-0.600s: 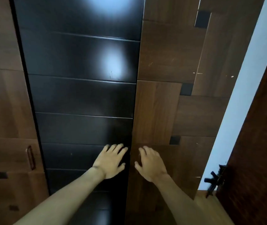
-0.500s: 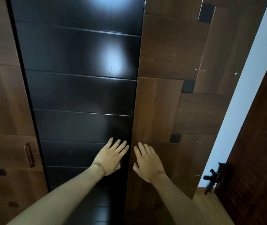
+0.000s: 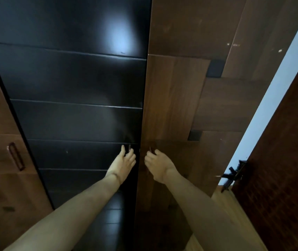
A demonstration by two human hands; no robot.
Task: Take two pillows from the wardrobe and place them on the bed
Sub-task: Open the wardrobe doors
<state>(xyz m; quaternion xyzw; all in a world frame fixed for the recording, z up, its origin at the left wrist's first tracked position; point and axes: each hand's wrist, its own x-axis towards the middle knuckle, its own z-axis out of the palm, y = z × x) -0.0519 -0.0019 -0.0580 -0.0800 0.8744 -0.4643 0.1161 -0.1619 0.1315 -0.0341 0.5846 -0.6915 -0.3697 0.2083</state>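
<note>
Bedroom corner, dim: wardrobe [image 3: 75, 87] fills the view, its long axis vertical, doors shut and facing the person. Black slatted door [image 3: 83, 120] at left, brown wood door [image 3: 171, 98] at right, meeting at a central seam. Left hand [image 3: 123, 163] and right hand [image 3: 158, 165], set apart either side of the seam, fingers curled at slim handles, apparently placed to pull both doors outward. Pillows and bed: not in view.

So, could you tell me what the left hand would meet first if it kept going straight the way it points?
The left hand reaches up and forward, fingers curled at a small handle on the black wardrobe door. It would probably meet that handle first, then the door; contact is unclear.
</note>
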